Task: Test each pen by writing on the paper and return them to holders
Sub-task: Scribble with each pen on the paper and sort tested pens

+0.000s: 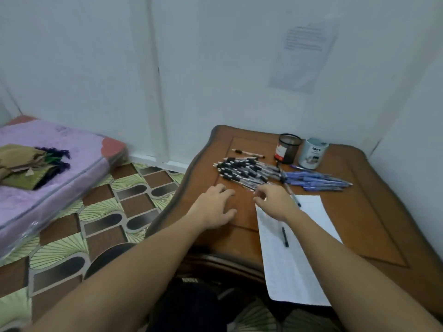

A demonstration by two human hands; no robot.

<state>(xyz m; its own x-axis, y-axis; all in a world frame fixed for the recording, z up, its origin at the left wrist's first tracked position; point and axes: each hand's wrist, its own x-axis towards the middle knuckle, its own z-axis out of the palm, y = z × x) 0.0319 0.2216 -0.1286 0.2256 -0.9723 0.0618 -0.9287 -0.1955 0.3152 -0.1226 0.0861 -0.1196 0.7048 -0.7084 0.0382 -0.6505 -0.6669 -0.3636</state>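
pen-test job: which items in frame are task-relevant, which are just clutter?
Job: black-capped pens, blue pens, lone pen, black pen on the paper, mesh holder, white cup.
Lying about: folded cloth, purple cushion, wall notice.

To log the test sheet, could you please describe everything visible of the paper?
The paper is a single white sheet lying flat on the brown wooden table, its near end seemingly overhanging the edge. Faint marks cover its left part. A dark pen lies on it; the right hand is over its far corner.
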